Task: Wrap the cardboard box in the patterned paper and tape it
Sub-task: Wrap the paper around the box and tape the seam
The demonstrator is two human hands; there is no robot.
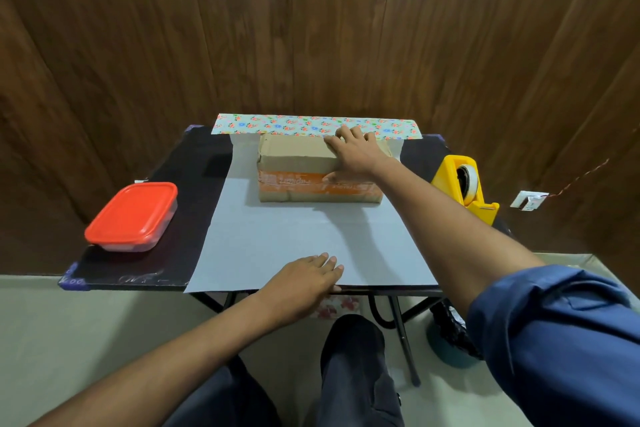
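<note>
A brown cardboard box with an orange printed band on its near side lies at the far end of a sheet of wrapping paper. The paper lies white side up on the black table. Its far edge is folded up behind the box, showing the floral pattern. My right hand rests flat on the box's top right part, fingers reaching the floral edge. My left hand lies flat with straight fingers on the paper's near edge. A yellow tape dispenser stands at the table's right edge.
A clear plastic container with a red lid sits on the left of the black table. A wooden wall rises just behind the table. A dark round object lies on the floor under the right side. A wall socket is at right.
</note>
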